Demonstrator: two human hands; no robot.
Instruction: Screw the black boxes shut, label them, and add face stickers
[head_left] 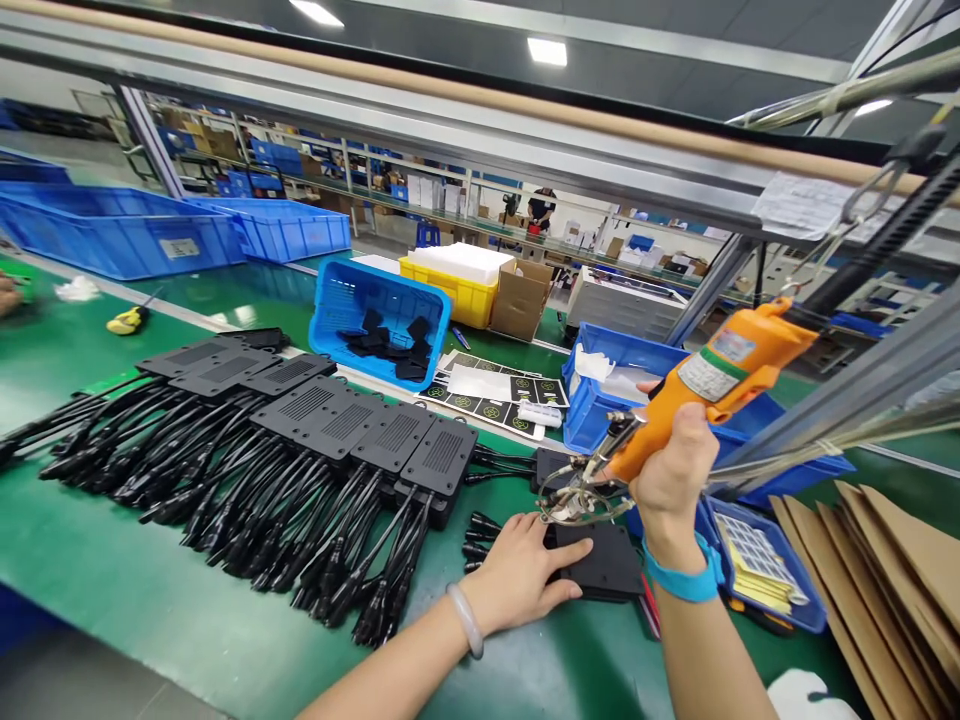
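A flat black box [604,562] lies on the green table, its short cables with black connectors pointing left. My left hand [525,572] rests on the box's left part and its cables, with thumb and index finger apart. In my right hand [679,465] is an orange power screwdriver [712,375], hung from above by a black coiled line and tilted down to the left. Its metal tip end, with thin tubing around it, is over the box's upper left corner. Left of my hands, several black boxes [439,455] with bundled black cables lie in a row.
A blue basket [322,310] with black parts stands behind the row, beside label sheets [491,408]. Blue bins [577,400], a tray [814,612] of labels and cardboard sheets [892,580] are at the right. A person's hand [9,295] shows at the far left.
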